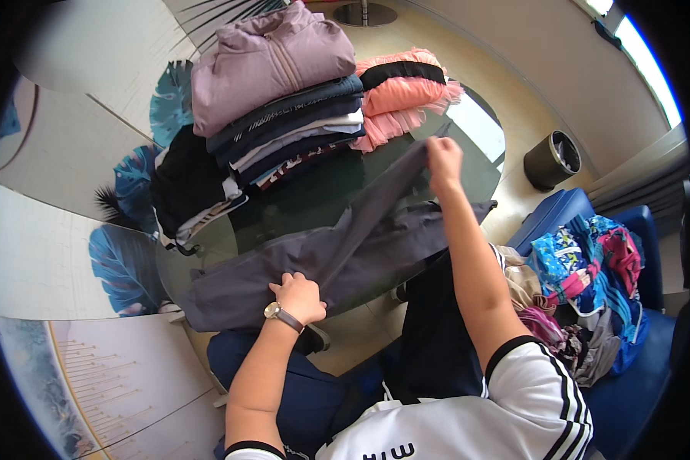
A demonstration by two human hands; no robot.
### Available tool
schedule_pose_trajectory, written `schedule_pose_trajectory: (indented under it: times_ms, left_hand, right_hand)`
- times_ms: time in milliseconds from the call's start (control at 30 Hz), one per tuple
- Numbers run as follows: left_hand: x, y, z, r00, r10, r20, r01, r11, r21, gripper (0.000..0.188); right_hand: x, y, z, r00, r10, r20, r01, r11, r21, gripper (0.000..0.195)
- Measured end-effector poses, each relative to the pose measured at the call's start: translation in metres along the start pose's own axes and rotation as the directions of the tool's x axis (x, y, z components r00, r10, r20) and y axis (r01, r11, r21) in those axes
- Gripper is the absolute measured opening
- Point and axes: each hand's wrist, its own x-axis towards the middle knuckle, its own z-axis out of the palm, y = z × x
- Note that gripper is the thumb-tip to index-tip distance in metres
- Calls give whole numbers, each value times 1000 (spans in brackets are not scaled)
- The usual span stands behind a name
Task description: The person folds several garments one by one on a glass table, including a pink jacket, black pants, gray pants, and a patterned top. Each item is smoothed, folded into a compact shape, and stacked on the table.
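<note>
A pair of dark grey trousers [402,238] lies sideways across the near edge of the glass-topped table [299,207]. My right hand [444,164] grips the end of one leg and holds it raised, so that the leg stretches as a slanting band over the table. The other leg lies beneath it, towards the right. My left hand [299,298], with a watch on its wrist, rests on top of the trousers near their wide left end. Its fingers are spread on the cloth; the palm is hidden.
Beyond the trousers rises a stack of folded clothes [287,109], topped by a mauve jacket [270,69]. Folded coral garments [402,98] lie beside it, a black folded garment [192,172] to its left. Loose clothes [581,282] heap on a blue seat [638,356]. A bin [552,161] stands on the floor.
</note>
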Motion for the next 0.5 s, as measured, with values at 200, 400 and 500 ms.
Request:
schedule_pose_trajectory:
  times_ms: [200, 400, 500]
  left_hand:
    - [-3, -2, 9, 993, 117, 9, -117, 989, 91, 30]
    - [-9, -11, 12, 976, 206, 75, -209, 977, 37, 33]
    - [-14, -12, -1, 975, 216, 50, -214, 976, -33, 37]
  right_hand:
    - [-21, -12, -90, 933, 356, 61, -293, 648, 703, 18]
    - [-25, -15, -156, 848, 530, 17, -455, 709, 539, 42]
    - [-30, -21, -171, 954, 295, -57, -289, 953, 93, 36]
